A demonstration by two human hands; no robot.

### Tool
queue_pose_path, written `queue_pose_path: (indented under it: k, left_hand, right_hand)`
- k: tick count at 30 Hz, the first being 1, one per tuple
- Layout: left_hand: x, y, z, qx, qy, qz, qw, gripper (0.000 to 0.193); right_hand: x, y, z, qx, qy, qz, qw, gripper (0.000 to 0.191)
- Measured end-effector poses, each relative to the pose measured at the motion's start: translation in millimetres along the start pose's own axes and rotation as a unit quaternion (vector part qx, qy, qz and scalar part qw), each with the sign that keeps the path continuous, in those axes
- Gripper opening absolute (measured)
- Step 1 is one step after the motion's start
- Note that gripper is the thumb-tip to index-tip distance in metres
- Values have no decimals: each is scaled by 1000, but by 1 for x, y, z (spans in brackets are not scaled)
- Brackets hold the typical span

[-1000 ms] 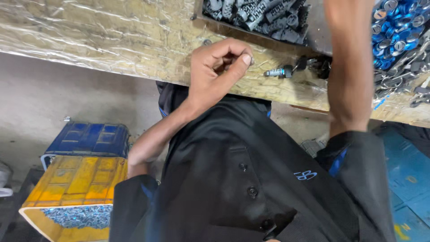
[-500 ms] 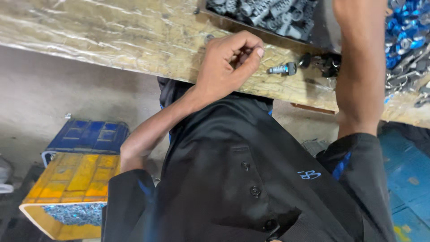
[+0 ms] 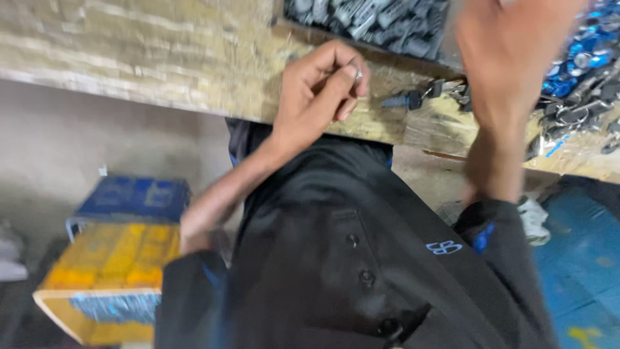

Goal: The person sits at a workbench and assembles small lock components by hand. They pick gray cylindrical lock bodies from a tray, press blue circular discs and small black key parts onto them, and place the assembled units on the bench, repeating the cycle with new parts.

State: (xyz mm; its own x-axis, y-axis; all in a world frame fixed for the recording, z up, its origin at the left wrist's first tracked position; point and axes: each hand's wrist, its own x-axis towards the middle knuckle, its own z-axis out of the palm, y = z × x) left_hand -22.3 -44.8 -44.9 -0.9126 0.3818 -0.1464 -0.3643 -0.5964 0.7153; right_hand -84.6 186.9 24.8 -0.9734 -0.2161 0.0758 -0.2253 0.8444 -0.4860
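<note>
**Small Metal Part Held in a Fingertip Pinch at the Bench Edge**

The left hand [image 3: 320,97] was curled over the front edge of the workbench [image 3: 161,58], with the thumb and forefinger closed on a small shiny part [image 3: 357,75]. Only a glint of the part showed between the fingertips, so its exact form could not be told. It appeared to be metal: judged light, rigid and smooth, hence liable to slip, and best taken across its sides with the fingertips.

The right hand [image 3: 510,52] was raised above the bench and blurred. Whether it was open or held anything could not be told.

A short dark piece with a blue end [image 3: 403,101] lay on the bench just beside the left hand, apart from it. A tray of dark grey parts [image 3: 368,22] stood behind, and a heap of blue and silver parts [image 3: 581,58] lay to the right.

The bench surface was rough, pale and fibrous, like chipboard. Below it stood a blue and yellow crate [image 3: 116,258].
</note>
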Motion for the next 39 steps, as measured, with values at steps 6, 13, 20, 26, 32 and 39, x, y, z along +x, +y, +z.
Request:
queue_pose_path:
  k: [6,13,20,26,32,39]
  left_hand:
    - [-5,31,14,-163,-34,-145,975,17]
    - [-2,44,22,-135,-20,-198,971,16]
    - [-8,50,20,-44,-2,-165,985,16]
    - [-12,55,23,115,35,-148,982,13]
    - [-13,58,20,197,12,-89,976,9]
    - [-6,63,19,174,-18,-131,976,10]
  right_hand:
    - [-60,-63,17,537,85,184,819,18]
    - [-83,-79,18,397,96,165,898,24]
    - [-90,-62,31,443,59,128,885,24]
    - [-94,-56,40,419,83,76,901,29]
    - [-93,-61,42,370,116,34,921,37]
    - [-93,-63,38,385,121,48,914,39]
